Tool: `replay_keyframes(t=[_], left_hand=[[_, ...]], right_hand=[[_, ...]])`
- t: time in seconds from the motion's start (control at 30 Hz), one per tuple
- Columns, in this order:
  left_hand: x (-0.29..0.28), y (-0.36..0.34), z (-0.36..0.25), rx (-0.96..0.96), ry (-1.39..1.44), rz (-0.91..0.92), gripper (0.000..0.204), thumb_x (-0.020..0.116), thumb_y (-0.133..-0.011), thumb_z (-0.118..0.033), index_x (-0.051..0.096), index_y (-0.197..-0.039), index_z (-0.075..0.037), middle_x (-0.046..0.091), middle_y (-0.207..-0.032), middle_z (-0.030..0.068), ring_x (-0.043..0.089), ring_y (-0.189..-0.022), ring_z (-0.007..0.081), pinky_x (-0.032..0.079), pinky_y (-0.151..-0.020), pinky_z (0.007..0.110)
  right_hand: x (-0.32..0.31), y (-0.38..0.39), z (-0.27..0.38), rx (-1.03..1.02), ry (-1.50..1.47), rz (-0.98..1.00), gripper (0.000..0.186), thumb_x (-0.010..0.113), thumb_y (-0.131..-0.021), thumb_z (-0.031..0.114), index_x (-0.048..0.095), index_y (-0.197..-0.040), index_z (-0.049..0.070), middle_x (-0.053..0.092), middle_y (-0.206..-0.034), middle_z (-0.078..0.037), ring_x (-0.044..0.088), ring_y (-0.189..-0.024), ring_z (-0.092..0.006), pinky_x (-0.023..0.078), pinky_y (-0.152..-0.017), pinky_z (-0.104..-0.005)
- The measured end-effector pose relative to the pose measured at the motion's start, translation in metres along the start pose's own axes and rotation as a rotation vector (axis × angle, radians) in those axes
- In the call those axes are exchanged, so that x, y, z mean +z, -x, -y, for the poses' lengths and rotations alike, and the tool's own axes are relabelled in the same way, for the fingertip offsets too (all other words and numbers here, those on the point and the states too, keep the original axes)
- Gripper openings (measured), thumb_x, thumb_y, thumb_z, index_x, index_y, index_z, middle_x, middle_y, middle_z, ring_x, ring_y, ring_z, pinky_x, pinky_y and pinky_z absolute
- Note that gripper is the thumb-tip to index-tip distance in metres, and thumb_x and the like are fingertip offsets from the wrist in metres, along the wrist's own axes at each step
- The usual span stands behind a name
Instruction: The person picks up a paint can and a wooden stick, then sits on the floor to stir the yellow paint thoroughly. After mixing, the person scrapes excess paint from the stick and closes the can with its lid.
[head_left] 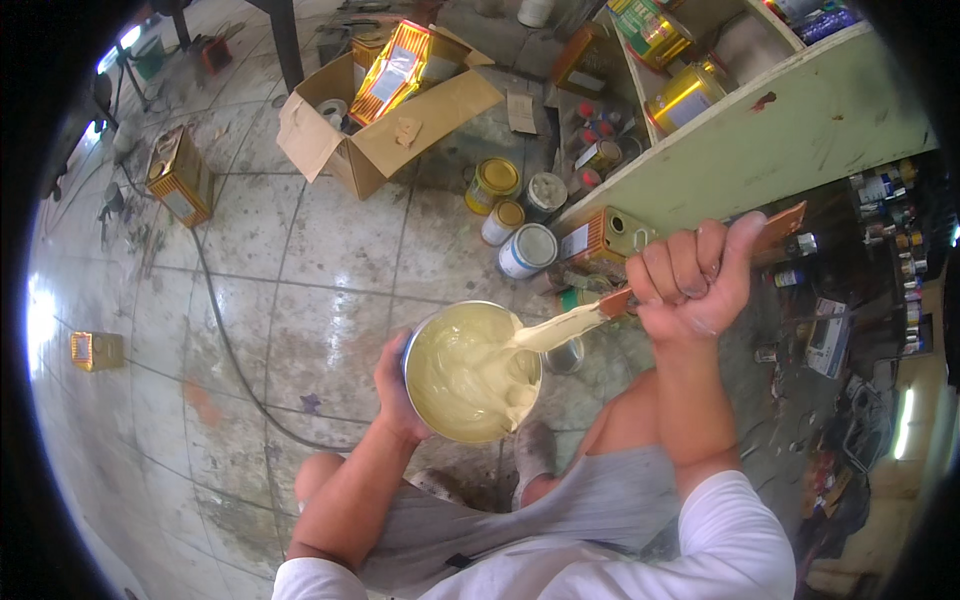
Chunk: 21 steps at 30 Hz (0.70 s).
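A round metal can of pale yellow-cream paste is held at its left side by my left hand, whose fingers are mostly hidden by the can. My right hand is closed round a reddish wooden stick, and the stick's lower length is thickly coated with the same paste, its tip down in the can's contents. A small open container stands on the floor just beyond the can's right side.
Paint cans and a metal jerrycan stand by a pale green shelf. An open cardboard box lies beyond. At left, a hose crosses the tiled floor near two square tins. Clutter fills the right side.
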<state>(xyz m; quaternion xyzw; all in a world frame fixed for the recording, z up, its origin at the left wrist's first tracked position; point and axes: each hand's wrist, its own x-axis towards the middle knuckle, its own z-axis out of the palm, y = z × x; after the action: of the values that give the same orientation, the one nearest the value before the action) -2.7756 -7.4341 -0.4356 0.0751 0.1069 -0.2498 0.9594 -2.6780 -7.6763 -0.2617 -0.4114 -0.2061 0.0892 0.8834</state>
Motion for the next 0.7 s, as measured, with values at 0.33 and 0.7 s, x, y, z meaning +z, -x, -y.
replay_keyframes(t=[0.33, 0.7], left_hand=[[0.006, -0.010, 0.002, -0.003, 0.115, -0.077, 0.065, 0.032, -0.103, -0.051, 0.049, -0.146, -0.005, 0.054, -0.145, 0.0185, 0.057, -0.128, 0.0382, 0.048, -0.106, 0.054], [0.004, -0.001, -0.003, 0.018, 0.094, -0.014, 0.070, 0.028, -0.102, -0.053, 0.046, -0.148, -0.004, 0.053, -0.146, 0.0196, 0.055, -0.130, 0.0387, 0.046, -0.109, 0.052]], right_hand=[[-0.003, -0.030, -0.069, 0.149, -0.545, 0.045, 0.079, 0.025, -0.084, 0.088, 0.040, -0.057, 0.016, 0.042, -0.052, 0.002, 0.047, -0.047, -0.0165, 0.045, -0.063, -0.0387], [-0.053, -0.026, -0.041, 0.099, -0.614, 0.017, 0.077, 0.038, -0.080, 0.090, 0.034, -0.056, 0.017, 0.034, -0.047, 0.004, 0.038, -0.041, -0.0121, 0.042, -0.057, -0.0322]])
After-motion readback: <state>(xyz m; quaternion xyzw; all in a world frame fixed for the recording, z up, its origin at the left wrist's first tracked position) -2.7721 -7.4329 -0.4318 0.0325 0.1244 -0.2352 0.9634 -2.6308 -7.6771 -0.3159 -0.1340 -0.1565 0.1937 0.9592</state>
